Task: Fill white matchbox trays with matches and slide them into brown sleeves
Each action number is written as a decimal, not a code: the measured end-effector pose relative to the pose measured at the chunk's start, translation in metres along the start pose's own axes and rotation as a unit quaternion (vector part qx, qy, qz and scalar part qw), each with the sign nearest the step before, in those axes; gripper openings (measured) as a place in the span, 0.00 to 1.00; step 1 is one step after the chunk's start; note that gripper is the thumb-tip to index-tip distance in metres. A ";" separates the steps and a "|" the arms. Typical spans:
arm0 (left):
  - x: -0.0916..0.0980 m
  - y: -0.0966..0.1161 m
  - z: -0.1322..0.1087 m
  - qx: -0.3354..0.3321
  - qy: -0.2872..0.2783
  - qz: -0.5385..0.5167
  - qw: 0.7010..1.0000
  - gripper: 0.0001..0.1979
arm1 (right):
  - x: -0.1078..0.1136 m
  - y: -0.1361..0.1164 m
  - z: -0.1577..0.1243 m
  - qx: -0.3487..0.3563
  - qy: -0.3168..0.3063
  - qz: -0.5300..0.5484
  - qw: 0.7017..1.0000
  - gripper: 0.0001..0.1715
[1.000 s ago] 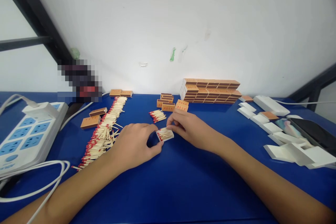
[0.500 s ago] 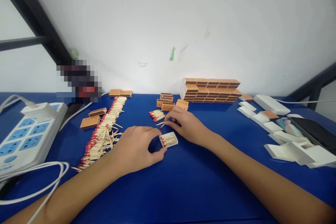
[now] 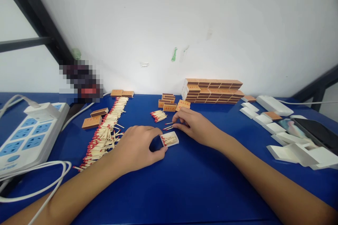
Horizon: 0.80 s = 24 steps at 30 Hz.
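Left hand (image 3: 141, 146) holds a tray (image 3: 173, 143) on the blue table (image 3: 171, 190) by the wall (image 3: 153, 14).

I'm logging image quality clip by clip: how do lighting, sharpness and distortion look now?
Head view: soft, fairly even light on the white wall; head view: power strip looks stretched near the left edge; head view: pixelated patch hides detail; head view: lettering on the matchbox stack too soft to read.
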State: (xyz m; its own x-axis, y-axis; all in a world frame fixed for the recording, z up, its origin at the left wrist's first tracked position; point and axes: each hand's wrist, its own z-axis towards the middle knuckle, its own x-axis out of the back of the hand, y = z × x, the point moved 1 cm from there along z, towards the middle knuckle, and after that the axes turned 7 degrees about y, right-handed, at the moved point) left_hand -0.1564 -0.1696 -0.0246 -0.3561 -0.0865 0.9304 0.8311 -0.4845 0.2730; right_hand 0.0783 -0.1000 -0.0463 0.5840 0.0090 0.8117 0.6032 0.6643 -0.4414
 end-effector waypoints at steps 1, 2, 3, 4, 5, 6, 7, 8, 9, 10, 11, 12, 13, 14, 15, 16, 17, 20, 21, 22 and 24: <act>0.000 0.000 0.000 0.000 0.001 0.000 1.000 0.16 | 0.000 0.000 -0.001 0.003 -0.002 0.004 1.000 0.01; 0.000 0.000 0.001 0.000 0.001 -0.001 1.000 0.15 | 0.001 0.001 -0.001 0.006 -0.005 0.009 1.000 0.02; 0.000 0.000 0.001 0.000 0.001 -0.001 1.000 0.15 | 0.000 0.001 -0.001 0.007 -0.010 0.015 1.000 0.03; 0.000 0.000 0.001 0.000 0.002 -0.002 1.000 0.14 | 0.000 0.001 -0.001 0.007 -0.014 0.019 1.000 0.04; 0.001 0.000 0.001 0.000 0.002 -0.002 1.000 0.14 | 0.000 0.000 -0.001 0.004 -0.018 0.022 1.000 0.04; 0.001 0.001 0.001 0.000 0.003 -0.002 1.000 0.14 | 0.000 0.000 -0.002 -0.002 -0.021 0.023 1.000 0.04; 0.001 0.001 0.001 -0.001 0.004 -0.002 1.000 0.14 | 0.000 -0.001 -0.002 -0.007 -0.023 0.023 0.999 0.04; 0.001 0.001 0.000 -0.002 0.004 -0.001 1.000 0.14 | 0.001 -0.001 -0.002 -0.012 -0.025 0.022 0.999 0.04; 0.001 0.001 0.000 -0.003 0.004 -0.001 1.000 0.15 | 0.001 -0.001 -0.003 -0.016 -0.027 0.020 0.999 0.04; 0.001 0.001 0.000 -0.003 0.003 -0.001 1.000 0.15 | 0.002 -0.001 -0.003 -0.019 -0.030 0.019 0.999 0.04; 0.001 0.001 0.000 -0.003 0.002 0.000 1.000 0.15 | 0.002 -0.002 -0.003 -0.020 -0.033 0.019 0.999 0.04; 0.001 0.001 0.001 -0.003 0.001 0.001 1.000 0.15 | 0.002 -0.002 -0.003 -0.020 -0.037 0.019 0.999 0.04; 0.001 0.001 0.001 -0.003 0.001 0.002 1.000 0.16 | 0.001 -0.001 -0.003 -0.021 -0.040 0.020 0.999 0.04; 0.000 0.001 0.002 -0.003 -0.001 0.002 1.000 0.16 | 0.001 -0.001 -0.003 -0.021 -0.040 0.021 0.999 0.03; 0.000 0.001 0.002 -0.003 -0.001 0.004 1.000 0.16 | 0.000 -0.002 -0.003 -0.020 -0.037 0.024 0.999 0.02; 0.000 0.001 0.002 -0.003 0.000 0.004 1.000 0.16 | -0.001 -0.002 -0.003 -0.017 -0.033 0.027 0.999 0.02; 0.000 0.001 0.002 -0.003 0.001 0.004 1.000 0.15 | -0.003 -0.002 -0.002 -0.013 -0.030 0.028 0.999 0.03; 0.001 0.002 0.002 -0.005 0.002 0.002 1.000 0.15 | -0.005 -0.004 0.000 -0.017 -0.036 0.024 0.999 0.04; 0.002 0.002 0.002 -0.005 0.001 0.002 1.000 0.15 | -0.005 -0.004 0.000 -0.025 -0.043 0.021 0.999 0.04; 0.002 0.002 0.001 -0.004 0.000 0.002 1.000 0.15 | -0.004 -0.004 0.000 -0.034 -0.048 0.019 0.998 0.05; 0.003 0.002 0.001 0.000 0.001 0.005 1.000 0.15 | 0.000 -0.005 0.000 -0.042 -0.047 0.021 0.998 0.06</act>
State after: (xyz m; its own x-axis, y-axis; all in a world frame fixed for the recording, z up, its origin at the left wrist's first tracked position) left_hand -0.1555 -0.1695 -0.0210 -0.3490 -0.0937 0.9324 0.8344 -0.4841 0.2636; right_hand 0.0749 -0.1033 -0.0434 0.5592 0.1078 0.8220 0.6249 0.5967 -0.5034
